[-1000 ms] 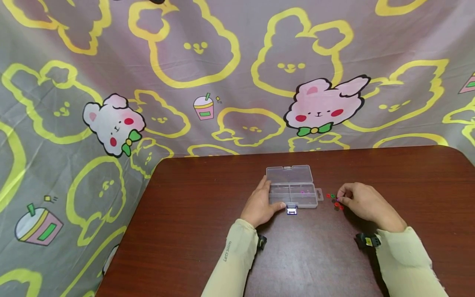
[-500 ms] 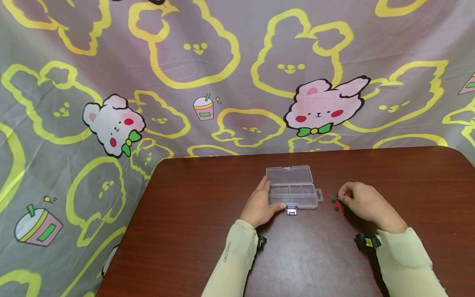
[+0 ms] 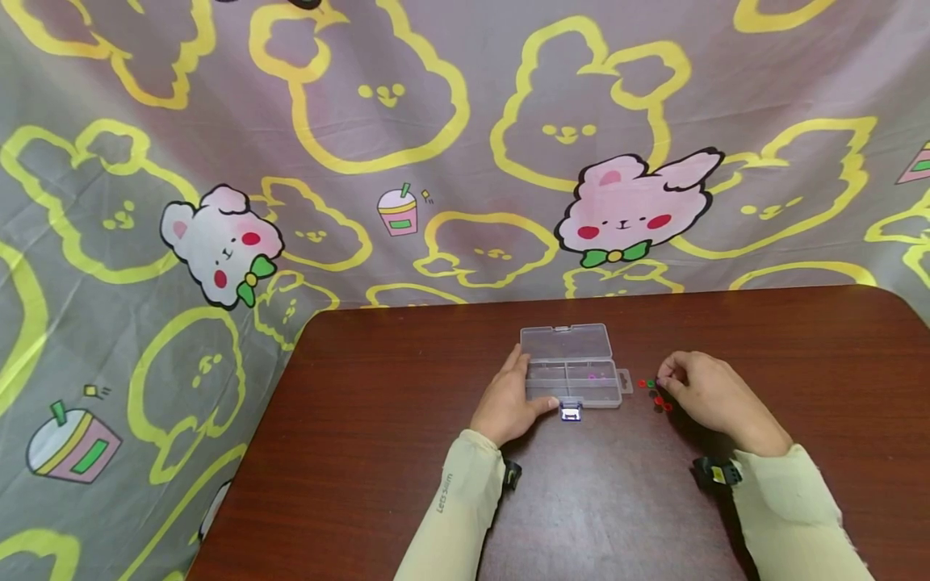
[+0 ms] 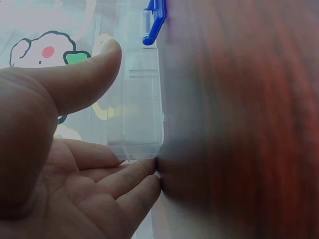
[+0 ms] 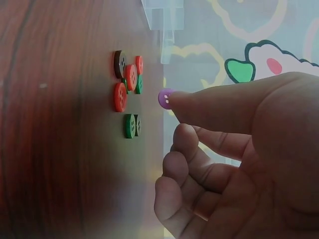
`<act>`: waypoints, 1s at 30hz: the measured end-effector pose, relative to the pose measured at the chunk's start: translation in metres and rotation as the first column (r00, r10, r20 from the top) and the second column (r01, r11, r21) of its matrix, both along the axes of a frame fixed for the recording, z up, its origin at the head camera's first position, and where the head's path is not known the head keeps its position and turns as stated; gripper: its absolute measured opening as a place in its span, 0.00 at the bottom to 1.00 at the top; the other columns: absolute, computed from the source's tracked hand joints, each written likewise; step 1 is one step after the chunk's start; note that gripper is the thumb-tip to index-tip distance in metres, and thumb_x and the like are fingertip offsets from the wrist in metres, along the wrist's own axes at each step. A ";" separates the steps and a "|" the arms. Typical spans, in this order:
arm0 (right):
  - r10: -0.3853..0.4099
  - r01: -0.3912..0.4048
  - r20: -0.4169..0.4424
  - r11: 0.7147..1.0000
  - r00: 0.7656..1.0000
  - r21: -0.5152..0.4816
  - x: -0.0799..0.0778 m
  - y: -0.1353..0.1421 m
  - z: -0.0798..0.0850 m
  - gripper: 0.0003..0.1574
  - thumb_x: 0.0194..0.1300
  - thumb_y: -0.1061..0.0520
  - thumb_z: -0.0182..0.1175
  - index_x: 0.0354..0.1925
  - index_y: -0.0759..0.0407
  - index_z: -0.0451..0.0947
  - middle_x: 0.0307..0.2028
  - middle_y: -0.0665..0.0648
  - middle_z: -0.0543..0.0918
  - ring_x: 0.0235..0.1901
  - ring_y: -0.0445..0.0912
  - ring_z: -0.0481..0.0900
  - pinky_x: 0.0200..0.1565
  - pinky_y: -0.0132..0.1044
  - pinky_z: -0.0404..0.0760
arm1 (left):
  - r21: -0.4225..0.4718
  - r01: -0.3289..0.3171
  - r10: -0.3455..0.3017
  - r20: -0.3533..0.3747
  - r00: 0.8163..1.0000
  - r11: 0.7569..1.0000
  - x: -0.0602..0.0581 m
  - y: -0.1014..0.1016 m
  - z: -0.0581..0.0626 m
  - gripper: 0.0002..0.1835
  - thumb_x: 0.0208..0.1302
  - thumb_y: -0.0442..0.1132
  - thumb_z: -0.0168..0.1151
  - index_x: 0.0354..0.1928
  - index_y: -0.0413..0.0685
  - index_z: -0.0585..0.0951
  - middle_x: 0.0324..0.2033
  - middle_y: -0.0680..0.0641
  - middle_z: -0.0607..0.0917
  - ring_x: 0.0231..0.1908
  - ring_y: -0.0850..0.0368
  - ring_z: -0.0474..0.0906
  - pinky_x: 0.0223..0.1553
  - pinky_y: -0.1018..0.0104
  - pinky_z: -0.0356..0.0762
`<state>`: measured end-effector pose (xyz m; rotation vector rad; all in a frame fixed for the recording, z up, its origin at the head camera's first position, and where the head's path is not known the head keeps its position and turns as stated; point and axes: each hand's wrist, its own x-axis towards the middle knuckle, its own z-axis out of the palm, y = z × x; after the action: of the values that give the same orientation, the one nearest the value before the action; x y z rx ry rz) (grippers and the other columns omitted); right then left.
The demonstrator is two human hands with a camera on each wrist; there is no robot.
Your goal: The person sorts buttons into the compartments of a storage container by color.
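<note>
A purple four-hole button point(image 5: 164, 98) is pinched between the thumb and index finger of my right hand point(image 3: 708, 395), up off the tabletop in the right wrist view. Just left of that hand lie loose buttons: red ones point(image 5: 120, 97), a dark brown one point(image 5: 119, 64) and green ones point(image 5: 130, 126). My left hand point(image 3: 504, 403) rests against a clear plastic box point(image 3: 567, 342), its extended fingers at the left side and its thumb over the front edge. The box lies with its lid tipped back. Small purple pieces point(image 3: 592, 377) show in a right compartment.
A blue-edged latch point(image 3: 571, 411) hangs at the front of the box, and a hanging tab point(image 3: 626, 380) juts from its right end. Both stand on a brown wooden table point(image 3: 378, 420). A patterned cloth point(image 3: 479, 145) hangs behind the table's far edge.
My right hand has shifted slightly away from me and to the left, carrying the purple button clear of the loose buttons. The left hand and box stay in place.
</note>
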<state>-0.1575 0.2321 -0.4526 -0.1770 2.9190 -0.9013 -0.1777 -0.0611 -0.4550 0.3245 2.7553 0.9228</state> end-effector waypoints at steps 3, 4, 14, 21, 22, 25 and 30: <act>-0.009 0.009 0.003 1.000 1.000 -0.001 0.000 -0.001 0.000 0.02 0.67 0.63 0.59 0.36 0.61 0.78 0.25 0.52 0.75 0.26 0.47 0.71 0.29 0.39 0.69 | -0.002 -0.001 0.001 0.003 1.000 1.000 0.000 0.000 -0.001 0.47 0.62 0.51 0.72 0.76 0.39 0.62 0.79 0.46 0.54 0.74 0.48 0.58 0.69 0.53 0.64; -0.010 0.010 0.001 1.000 1.000 -0.005 0.000 -0.001 0.000 0.02 0.67 0.63 0.59 0.36 0.61 0.78 0.25 0.52 0.75 0.26 0.47 0.71 0.29 0.39 0.69 | -0.002 0.000 0.000 0.002 1.000 1.000 0.000 0.000 -0.001 0.47 0.62 0.51 0.72 0.76 0.39 0.62 0.78 0.46 0.54 0.74 0.48 0.58 0.69 0.53 0.64; -0.015 0.014 -0.041 1.000 0.999 -0.019 0.000 -0.007 0.000 0.02 0.67 0.62 0.62 0.36 0.61 0.79 0.25 0.52 0.75 0.26 0.46 0.70 0.28 0.39 0.69 | 0.003 0.002 -0.002 0.005 1.000 1.000 -0.001 0.000 -0.002 0.47 0.62 0.51 0.72 0.76 0.39 0.61 0.79 0.46 0.53 0.74 0.48 0.58 0.70 0.54 0.64; -0.009 0.007 -0.076 1.000 0.997 -0.017 -0.001 -0.012 0.001 0.02 0.68 0.62 0.62 0.35 0.60 0.79 0.24 0.51 0.74 0.24 0.45 0.69 0.28 0.40 0.67 | 0.002 -0.002 0.002 0.009 1.000 1.000 -0.001 -0.001 -0.003 0.47 0.62 0.51 0.72 0.76 0.40 0.61 0.79 0.47 0.53 0.74 0.48 0.58 0.70 0.54 0.64; -0.008 0.007 -0.080 1.000 0.997 -0.016 -0.002 -0.012 0.001 0.02 0.68 0.62 0.62 0.36 0.60 0.79 0.23 0.51 0.74 0.24 0.45 0.69 0.28 0.40 0.67 | 0.003 -0.002 0.002 0.009 1.000 1.000 -0.001 -0.001 -0.003 0.47 0.62 0.51 0.72 0.76 0.40 0.61 0.79 0.47 0.52 0.74 0.49 0.58 0.70 0.54 0.64; -0.008 0.006 -0.080 1.000 0.997 -0.025 -0.002 -0.014 0.001 0.02 0.68 0.62 0.62 0.36 0.61 0.79 0.23 0.51 0.74 0.23 0.45 0.69 0.27 0.39 0.67 | 0.006 -0.004 0.004 0.014 1.000 1.000 0.000 0.000 -0.002 0.47 0.62 0.51 0.72 0.76 0.40 0.61 0.79 0.47 0.52 0.74 0.49 0.58 0.70 0.54 0.63; -0.015 0.012 -0.098 0.999 0.995 -0.032 -0.002 -0.017 0.001 0.02 0.68 0.62 0.62 0.36 0.61 0.79 0.24 0.52 0.74 0.24 0.45 0.69 0.27 0.39 0.67 | 0.007 -0.005 0.005 0.012 1.000 1.000 0.000 0.000 -0.001 0.47 0.62 0.51 0.72 0.76 0.40 0.61 0.79 0.47 0.53 0.74 0.48 0.57 0.70 0.53 0.63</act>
<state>-0.1599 0.2152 -0.4512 -0.2096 3.0002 -0.9684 -0.1773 -0.0611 -0.4557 0.3128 2.7432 0.9330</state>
